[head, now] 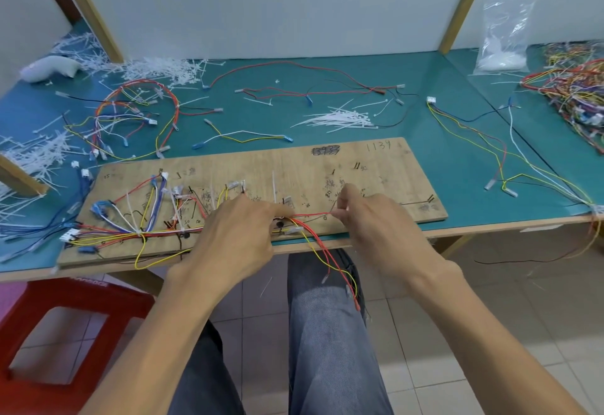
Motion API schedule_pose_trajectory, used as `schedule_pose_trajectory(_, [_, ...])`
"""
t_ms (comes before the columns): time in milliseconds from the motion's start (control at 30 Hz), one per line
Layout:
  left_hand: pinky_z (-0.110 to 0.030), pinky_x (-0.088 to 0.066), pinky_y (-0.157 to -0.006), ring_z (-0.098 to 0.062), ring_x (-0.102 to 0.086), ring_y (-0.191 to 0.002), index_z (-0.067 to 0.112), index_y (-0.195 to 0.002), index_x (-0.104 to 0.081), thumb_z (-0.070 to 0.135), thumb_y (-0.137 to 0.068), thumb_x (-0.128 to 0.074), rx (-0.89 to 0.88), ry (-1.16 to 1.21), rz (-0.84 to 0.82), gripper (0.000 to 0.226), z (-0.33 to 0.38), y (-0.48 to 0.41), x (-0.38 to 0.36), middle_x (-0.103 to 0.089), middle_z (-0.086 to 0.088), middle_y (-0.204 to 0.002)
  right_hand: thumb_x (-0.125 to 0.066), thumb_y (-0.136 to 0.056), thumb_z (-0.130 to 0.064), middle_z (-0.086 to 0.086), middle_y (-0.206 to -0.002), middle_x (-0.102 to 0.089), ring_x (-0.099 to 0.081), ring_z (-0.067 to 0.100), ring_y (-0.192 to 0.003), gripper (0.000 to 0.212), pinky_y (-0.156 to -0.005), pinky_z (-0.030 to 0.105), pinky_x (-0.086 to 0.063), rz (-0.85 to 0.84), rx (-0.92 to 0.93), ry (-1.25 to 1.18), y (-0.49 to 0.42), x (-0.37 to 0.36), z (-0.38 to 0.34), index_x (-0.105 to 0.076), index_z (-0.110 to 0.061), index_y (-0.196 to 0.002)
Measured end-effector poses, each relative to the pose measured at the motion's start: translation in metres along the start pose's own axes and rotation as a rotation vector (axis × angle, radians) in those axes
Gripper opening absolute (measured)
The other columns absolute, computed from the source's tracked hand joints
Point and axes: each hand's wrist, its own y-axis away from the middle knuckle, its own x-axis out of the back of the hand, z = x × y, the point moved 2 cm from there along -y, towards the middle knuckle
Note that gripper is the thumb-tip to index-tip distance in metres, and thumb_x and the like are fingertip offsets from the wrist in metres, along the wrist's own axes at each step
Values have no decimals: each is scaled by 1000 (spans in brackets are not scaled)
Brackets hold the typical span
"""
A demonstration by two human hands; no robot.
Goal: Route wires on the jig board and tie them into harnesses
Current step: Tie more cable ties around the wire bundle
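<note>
While left fingers [258,210] clasp the wire bundle [170,233], right fingers [343,203] pinching red wire [313,215]

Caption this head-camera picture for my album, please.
Left hand and right hand hold a red wire over the wooden jig board.

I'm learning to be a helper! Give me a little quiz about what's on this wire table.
1. True or false: the right hand pinches a red wire.
2. Where does the loose bunch of white zip ties lie? A: on the floor. B: on the green table. C: in a box.
3. What colour is the stool next to the person's leg?

Key: 1 true; 2 B; 3 red.
</note>
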Motion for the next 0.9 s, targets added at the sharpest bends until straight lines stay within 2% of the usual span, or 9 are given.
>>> schedule_pose_trajectory(67, [-42, -60, -79, -31, -69, -96, 55, -142, -57, 17, -97, -56, 4, 13, 6, 59, 0, 2, -5, -77, 1, -106, -50, -106, -52, 0, -81, -67, -60, 30, -78, 27, -64, 43, -46, -8, -58, -25, -1, 6, 21, -59, -27, -102])
schedule_pose_trajectory(133, [-42, -59, -78, -32, -70, -96, 56, -142, -56, 14, -96, -56, 0, -1, 24, 62, 2, 2, -8, -76, -1, -106, -60, -104, -45, -8, -76, -70, -63, 13, -74, 23, -67, 39, -49, -40, -99, -205, 0, 10, 42, -69, -27, -92])
schedule_pose_trajectory(233, [-41, -56, -75, -30, -70, -93, 54, -141, -59, 14, -96, -53, 4, -27, 76, 60, 6, 3, -10, -75, 0, -104, -70, -101, -26, -15, -71, -72, -65, -1, -79, 16, -66, 14, -46, -34, -188, -381, 0, 10, 60, -74, -24, -85])
schedule_pose_trajectory(267, [-40, -55, -74, -29, -69, -93, 53, -140, -60, 16, -97, -51, 1, -33, 96, 58, 9, 4, -11, -72, 4, -105, -71, -100, -24, -15, -72, -73, -64, -3, -82, 15, -67, 11, -46, -26, -214, -390, -1, 9, 62, -74, -25, -85])
schedule_pose_trajectory(433, [-39, -38, -74, -25, -66, -83, 59, -144, -47, 21, -99, -49, 6, -136, 139, 59, 26, 9, -14, -53, 7, -108, -80, -93, -28, -21, -66, -71, -65, -4, -76, 12, -65, 13, -48, 47, -336, -418, -6, 8, 61, -78, -28, -81])
schedule_pose_trajectory(533, [-41, -38, -79, -26, -65, -84, 58, -144, -43, 15, -95, -47, 12, -209, 87, 65, 34, 8, -13, -48, 3, -112, -87, -87, -32, -13, -71, -72, -67, 5, -73, 9, -70, 26, -57, 107, -395, -435, -8, 11, 62, -80, -27, -84])
schedule_pose_trajectory(700, [-41, -42, -88, -27, -65, -90, 59, -147, -36, 16, -96, -45, 44, -273, 3, 68, 42, 5, -8, -33, 1, -103, -88, -84, -22, -12, -72, -74, -69, 4, -72, 12, -63, 8, -49, 193, -378, -487, -18, 11, 64, -79, -27, -77])
schedule_pose_trajectory(767, [-41, -41, -87, -27, -65, -89, 60, -147, -35, 15, -96, -47, 40, -286, -24, 69, 42, 4, -7, -27, 2, -101, -87, -84, -19, -11, -72, -74, -69, 4, -73, 14, -64, 9, -50, 180, -366, -503, -23, 9, 66, -79, -26, -76])
schedule_pose_trajectory(900, [-41, -39, -87, -26, -65, -87, 64, -148, -29, 17, -94, -48, 47, -308, -56, 74, 35, 2, -10, -35, 2, -107, -84, -87, -9, -4, -74, -77, -74, 16, -70, 11, -71, 32, -64, 80, -395, -608, -32, 3, 69, -82, -18, -81])
